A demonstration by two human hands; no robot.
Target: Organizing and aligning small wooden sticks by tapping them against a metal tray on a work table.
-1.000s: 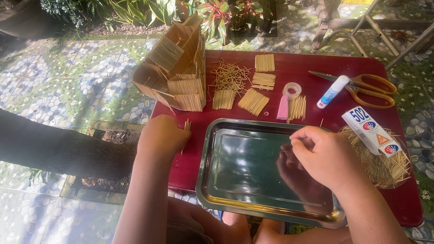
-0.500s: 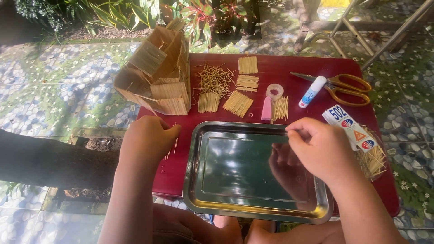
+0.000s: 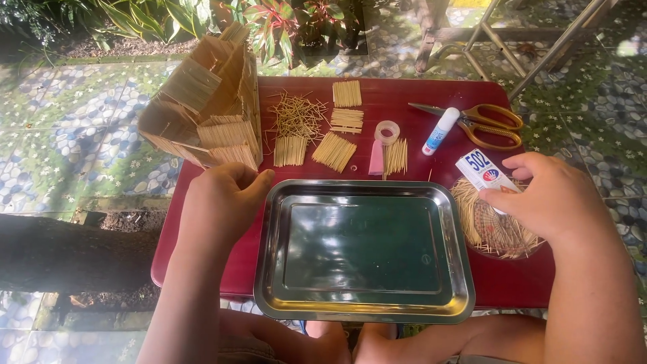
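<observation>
A: Where's the steel tray?
B: Centre-bottom of the frame, its near rim over the red table edge.
A: Hands?
B: Left hand curled loosely at the tray's upper-left corner, perhaps pinching a stick; right hand spread over the toothpick dish. Stick house upper left, scissors upper right.

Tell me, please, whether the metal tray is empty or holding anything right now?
Empty. The tray shows only its bare, reflective bottom; the toothpick bundles lie on the red table beyond it, and both hands are off it.
</observation>
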